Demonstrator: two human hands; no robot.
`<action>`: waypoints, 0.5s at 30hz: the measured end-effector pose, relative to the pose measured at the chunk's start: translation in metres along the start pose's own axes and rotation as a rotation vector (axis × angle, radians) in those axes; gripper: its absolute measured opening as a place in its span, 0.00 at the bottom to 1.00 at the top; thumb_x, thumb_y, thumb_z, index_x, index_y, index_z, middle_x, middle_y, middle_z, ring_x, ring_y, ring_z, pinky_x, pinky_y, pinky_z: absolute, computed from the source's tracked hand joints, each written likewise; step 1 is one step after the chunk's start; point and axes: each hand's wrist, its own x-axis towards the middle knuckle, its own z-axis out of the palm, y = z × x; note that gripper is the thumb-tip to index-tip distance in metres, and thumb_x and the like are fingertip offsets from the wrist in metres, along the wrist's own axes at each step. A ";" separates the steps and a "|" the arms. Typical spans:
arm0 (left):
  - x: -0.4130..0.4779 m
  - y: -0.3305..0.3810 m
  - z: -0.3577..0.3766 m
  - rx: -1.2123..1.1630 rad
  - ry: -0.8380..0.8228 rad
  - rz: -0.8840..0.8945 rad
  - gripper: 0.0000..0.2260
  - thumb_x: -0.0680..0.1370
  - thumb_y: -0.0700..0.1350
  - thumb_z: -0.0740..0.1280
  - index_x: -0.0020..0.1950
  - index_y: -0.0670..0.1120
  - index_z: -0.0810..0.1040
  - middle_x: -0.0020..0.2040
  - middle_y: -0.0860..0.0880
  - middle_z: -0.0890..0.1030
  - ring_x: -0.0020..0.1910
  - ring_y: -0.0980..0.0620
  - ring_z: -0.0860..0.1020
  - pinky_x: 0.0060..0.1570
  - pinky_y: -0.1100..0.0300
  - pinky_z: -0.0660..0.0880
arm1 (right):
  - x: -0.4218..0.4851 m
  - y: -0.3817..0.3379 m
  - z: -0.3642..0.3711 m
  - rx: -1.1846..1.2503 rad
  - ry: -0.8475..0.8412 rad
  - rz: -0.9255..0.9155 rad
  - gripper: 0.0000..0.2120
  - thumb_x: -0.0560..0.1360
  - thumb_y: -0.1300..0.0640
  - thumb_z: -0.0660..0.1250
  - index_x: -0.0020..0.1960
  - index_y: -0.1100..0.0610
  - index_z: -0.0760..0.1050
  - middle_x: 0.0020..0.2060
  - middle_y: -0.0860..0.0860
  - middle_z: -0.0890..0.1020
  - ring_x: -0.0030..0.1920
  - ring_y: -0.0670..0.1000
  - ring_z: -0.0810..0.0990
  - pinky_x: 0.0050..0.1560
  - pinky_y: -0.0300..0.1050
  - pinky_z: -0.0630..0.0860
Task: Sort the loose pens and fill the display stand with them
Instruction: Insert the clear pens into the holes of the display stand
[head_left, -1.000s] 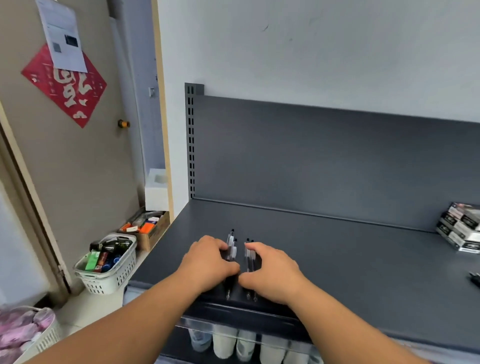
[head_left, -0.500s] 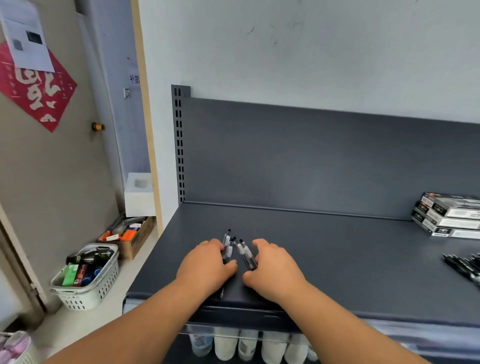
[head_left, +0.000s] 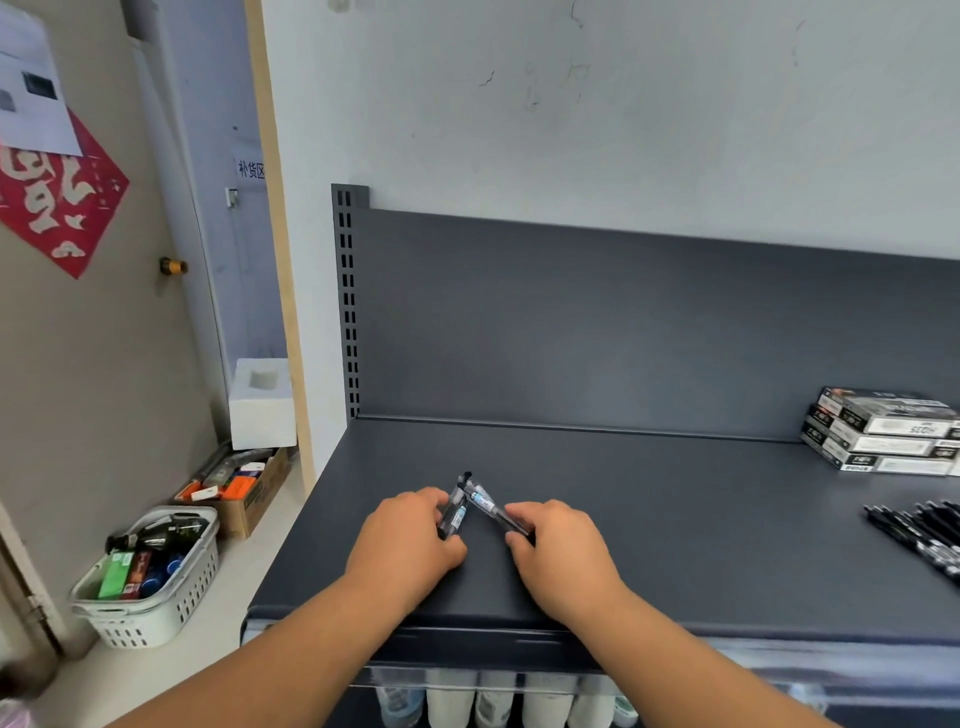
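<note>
On the shelf (head_left: 675, 519), left hand (head_left: 405, 545) is curling round some pens (head_left: 453, 514); right hand (head_left: 561, 553) is pinching a second bunch (head_left: 493, 510), far ends meeting.

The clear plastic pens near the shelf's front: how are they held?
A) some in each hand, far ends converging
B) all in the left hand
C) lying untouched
A: the left hand grips some clear plastic pens and the right hand grips others, their far ends converging over the dark grey metal shelf.
</note>
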 end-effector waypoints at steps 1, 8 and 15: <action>0.000 0.000 0.000 -0.004 0.007 -0.003 0.21 0.72 0.49 0.68 0.65 0.54 0.73 0.55 0.57 0.79 0.55 0.55 0.77 0.54 0.62 0.72 | 0.000 0.001 -0.001 0.019 0.018 0.009 0.13 0.79 0.52 0.61 0.62 0.47 0.76 0.55 0.50 0.79 0.58 0.53 0.76 0.58 0.45 0.73; 0.003 0.002 0.000 -0.014 -0.013 0.004 0.20 0.72 0.48 0.67 0.63 0.54 0.73 0.54 0.59 0.79 0.54 0.55 0.77 0.56 0.61 0.73 | -0.003 0.007 -0.006 0.322 0.067 0.061 0.10 0.77 0.55 0.65 0.51 0.42 0.82 0.42 0.43 0.85 0.45 0.45 0.81 0.49 0.41 0.77; 0.008 0.007 0.004 -0.141 -0.037 0.000 0.19 0.70 0.47 0.69 0.61 0.54 0.75 0.47 0.60 0.79 0.49 0.56 0.78 0.53 0.62 0.74 | -0.005 0.009 -0.015 0.912 0.061 0.282 0.10 0.78 0.61 0.66 0.54 0.50 0.82 0.40 0.46 0.85 0.36 0.42 0.81 0.39 0.36 0.77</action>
